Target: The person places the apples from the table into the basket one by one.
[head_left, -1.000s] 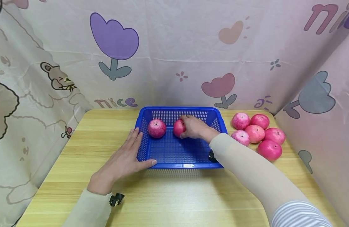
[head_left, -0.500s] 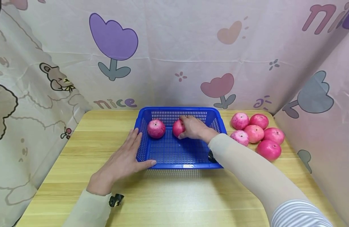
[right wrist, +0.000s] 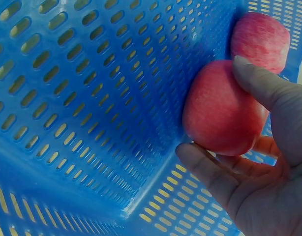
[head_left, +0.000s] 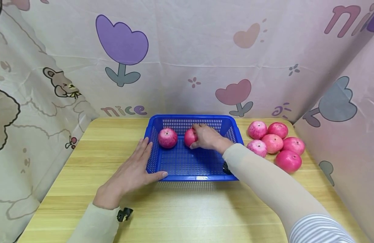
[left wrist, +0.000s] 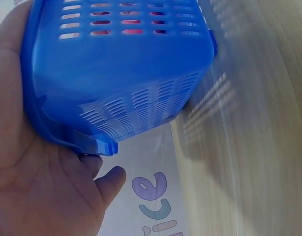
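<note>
A blue plastic basket [head_left: 193,178] with slotted walls sits on the wooden table. Inside it, my right hand [head_left: 207,136] grips a red apple [head_left: 190,137], thumb on one side and fingers round the other, as the right wrist view [right wrist: 225,110] shows from above. A second pinkish apple [head_left: 167,138] lies to its left, apart from it in the head view. My left hand [head_left: 129,175] rests against the basket's front left corner, its fingers straight along the left rim and the thumb on the front rim. The left wrist view shows the palm [left wrist: 38,182] at the rim.
Several more apples [head_left: 272,143] lie in a group on the table to the right of the basket, beside my right forearm. A printed cloth [head_left: 181,50] hangs behind the wooden table [head_left: 181,212] and along both sides.
The right hand has shifted very slightly left within the basket, with the apple in its grip. The left hand stays at the basket's corner.
</note>
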{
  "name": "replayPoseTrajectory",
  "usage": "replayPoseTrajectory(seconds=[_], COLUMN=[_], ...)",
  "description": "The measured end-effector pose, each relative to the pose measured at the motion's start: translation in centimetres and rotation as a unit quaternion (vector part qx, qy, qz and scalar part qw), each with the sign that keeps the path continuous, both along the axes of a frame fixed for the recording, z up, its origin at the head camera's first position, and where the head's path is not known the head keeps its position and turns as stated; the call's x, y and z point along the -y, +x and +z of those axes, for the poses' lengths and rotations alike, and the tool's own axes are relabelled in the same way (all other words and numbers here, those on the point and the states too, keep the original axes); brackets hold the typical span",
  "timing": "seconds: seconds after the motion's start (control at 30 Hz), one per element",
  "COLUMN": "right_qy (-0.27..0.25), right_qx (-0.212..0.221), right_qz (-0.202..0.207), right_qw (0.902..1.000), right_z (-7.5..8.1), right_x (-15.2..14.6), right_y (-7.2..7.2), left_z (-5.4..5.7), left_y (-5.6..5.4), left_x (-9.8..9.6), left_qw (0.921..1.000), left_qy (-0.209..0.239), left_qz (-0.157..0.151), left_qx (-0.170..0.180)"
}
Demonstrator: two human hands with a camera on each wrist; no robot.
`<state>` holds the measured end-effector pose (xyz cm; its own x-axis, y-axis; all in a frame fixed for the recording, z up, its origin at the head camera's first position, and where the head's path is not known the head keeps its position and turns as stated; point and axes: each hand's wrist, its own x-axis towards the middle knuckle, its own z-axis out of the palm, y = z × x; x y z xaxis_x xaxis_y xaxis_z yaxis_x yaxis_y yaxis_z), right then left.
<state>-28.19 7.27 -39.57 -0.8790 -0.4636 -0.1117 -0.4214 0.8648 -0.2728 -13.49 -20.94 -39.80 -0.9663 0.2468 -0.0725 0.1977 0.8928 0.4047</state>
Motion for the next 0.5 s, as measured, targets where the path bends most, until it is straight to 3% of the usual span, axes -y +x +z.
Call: replayPoseTrajectory(seconds=[0.5], right_qy=[0.007], right_qx=[0.006], right_qz=[-0.002], right_qw=[1.0000], right_z=[0.03], right_x=[-0.06], right_y=[-0.16], left_z=[0.02], left_y=[0.01], left_x=[0.00], left_qw=[1.0000], left_qy=[0.002], left_qz=[-0.007], left_qx=[-0.003])
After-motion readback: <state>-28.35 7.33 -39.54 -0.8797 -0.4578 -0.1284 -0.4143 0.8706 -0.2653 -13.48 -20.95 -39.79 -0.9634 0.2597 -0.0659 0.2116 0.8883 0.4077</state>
